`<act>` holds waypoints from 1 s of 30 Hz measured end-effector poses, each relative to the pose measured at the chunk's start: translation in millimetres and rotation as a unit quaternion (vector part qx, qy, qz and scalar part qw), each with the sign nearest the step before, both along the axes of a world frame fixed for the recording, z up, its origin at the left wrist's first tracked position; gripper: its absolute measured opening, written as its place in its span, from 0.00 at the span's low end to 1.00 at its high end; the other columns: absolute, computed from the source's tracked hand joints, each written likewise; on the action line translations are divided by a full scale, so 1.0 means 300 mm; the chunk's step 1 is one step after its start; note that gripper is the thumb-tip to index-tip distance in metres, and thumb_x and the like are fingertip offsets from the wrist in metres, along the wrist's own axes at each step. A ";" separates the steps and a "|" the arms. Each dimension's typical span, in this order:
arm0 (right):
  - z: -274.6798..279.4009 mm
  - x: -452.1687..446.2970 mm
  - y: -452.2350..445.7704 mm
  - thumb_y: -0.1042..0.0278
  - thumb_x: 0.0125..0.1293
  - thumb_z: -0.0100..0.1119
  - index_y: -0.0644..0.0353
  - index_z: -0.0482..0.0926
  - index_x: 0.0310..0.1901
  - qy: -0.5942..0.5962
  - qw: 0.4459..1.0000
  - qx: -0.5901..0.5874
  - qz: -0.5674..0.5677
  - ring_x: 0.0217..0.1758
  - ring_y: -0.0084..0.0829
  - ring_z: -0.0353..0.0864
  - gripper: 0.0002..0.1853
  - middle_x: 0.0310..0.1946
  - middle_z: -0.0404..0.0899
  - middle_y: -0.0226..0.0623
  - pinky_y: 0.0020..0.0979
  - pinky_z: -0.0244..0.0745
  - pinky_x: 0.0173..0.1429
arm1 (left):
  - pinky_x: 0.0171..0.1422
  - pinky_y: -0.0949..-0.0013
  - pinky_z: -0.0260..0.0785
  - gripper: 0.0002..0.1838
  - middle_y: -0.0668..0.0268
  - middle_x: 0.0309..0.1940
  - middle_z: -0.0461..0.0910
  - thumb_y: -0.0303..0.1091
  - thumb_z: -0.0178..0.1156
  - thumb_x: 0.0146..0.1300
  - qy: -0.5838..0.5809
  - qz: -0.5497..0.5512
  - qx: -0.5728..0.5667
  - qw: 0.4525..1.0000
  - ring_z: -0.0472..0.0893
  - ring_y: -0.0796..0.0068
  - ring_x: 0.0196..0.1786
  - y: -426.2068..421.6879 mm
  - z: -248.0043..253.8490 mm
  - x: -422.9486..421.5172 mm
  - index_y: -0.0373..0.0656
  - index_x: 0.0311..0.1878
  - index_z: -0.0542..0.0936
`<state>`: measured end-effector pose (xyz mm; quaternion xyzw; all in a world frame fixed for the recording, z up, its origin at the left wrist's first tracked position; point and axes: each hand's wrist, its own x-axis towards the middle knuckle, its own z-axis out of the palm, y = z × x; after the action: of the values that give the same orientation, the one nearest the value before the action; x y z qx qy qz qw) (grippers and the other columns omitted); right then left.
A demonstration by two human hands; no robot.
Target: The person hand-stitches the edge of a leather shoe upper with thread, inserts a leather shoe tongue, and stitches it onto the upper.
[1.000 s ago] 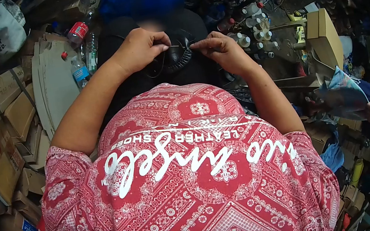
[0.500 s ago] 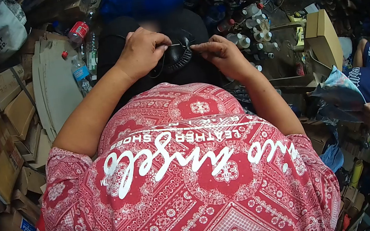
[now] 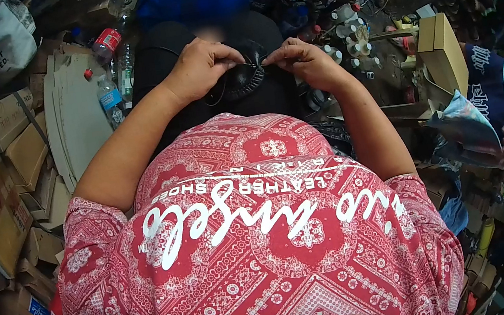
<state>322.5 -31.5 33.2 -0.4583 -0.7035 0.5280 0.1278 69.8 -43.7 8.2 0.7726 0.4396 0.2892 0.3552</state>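
Head view: the ridged black piece curves toward you just below your left hand and right hand, fingertips pinched together, on what I cannot tell.

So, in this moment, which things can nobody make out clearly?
Head view:
Left hand and right hand: what, if anything, they pinch; too small and dark.
Black piece: full outline; it blends into the dark lap.
Blue object: cut off by the top edge.
Other person: partly lost in the dark right edge.
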 end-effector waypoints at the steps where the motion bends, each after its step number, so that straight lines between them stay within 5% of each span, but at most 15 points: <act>1: 0.000 -0.001 0.001 0.81 0.64 0.53 0.52 0.84 0.45 -0.004 1.000 0.002 0.001 0.42 0.20 0.70 0.14 0.35 0.71 0.24 0.21 0.65 0.51 | 0.41 0.70 0.63 0.09 0.68 0.26 0.68 0.24 0.63 0.54 0.004 -0.002 -0.004 1.000 0.70 0.71 0.34 0.000 0.002 0.000 0.49 0.37 0.85; 14: -0.008 0.006 0.000 0.79 0.62 0.56 0.53 0.85 0.46 0.015 0.999 -0.034 -0.003 0.40 0.19 0.67 0.14 0.30 0.67 0.22 0.21 0.64 0.49 | 0.41 0.70 0.63 0.08 0.69 0.24 0.69 0.25 0.64 0.54 -0.008 -0.020 -0.031 0.999 0.69 0.71 0.34 0.001 0.010 0.009 0.49 0.36 0.86; 20: -0.032 0.017 0.026 0.79 0.61 0.57 0.53 0.85 0.46 0.026 0.998 -0.045 0.018 0.39 0.20 0.66 0.14 0.29 0.67 0.22 0.22 0.64 0.49 | 0.42 0.67 0.63 0.07 0.68 0.24 0.71 0.25 0.64 0.53 -0.010 -0.072 0.003 0.997 0.71 0.69 0.34 0.067 -0.018 0.021 0.49 0.34 0.86; 23: -0.025 0.009 0.043 0.80 0.59 0.58 0.52 0.85 0.46 -0.005 0.999 -0.006 0.051 0.37 0.22 0.68 0.16 0.28 0.66 0.24 0.23 0.68 0.49 | 0.44 0.64 0.64 0.05 0.67 0.25 0.71 0.26 0.65 0.50 0.042 -0.139 0.109 0.983 0.73 0.66 0.36 0.100 0.018 0.040 0.48 0.31 0.84; 30: -0.001 0.002 -0.006 0.78 0.58 0.61 0.52 0.85 0.47 0.004 1.000 -0.022 0.006 0.37 0.21 0.72 0.16 0.31 0.71 0.26 0.23 0.71 0.48 | 0.46 0.67 0.67 0.09 0.68 0.29 0.75 0.26 0.66 0.52 0.091 -0.080 0.124 0.985 0.77 0.69 0.39 0.012 0.054 0.007 0.49 0.37 0.86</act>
<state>323.1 -33.2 32.9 -0.4550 -0.6940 0.5455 0.1172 72.0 -40.0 24.5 0.8664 0.3679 0.2401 0.2374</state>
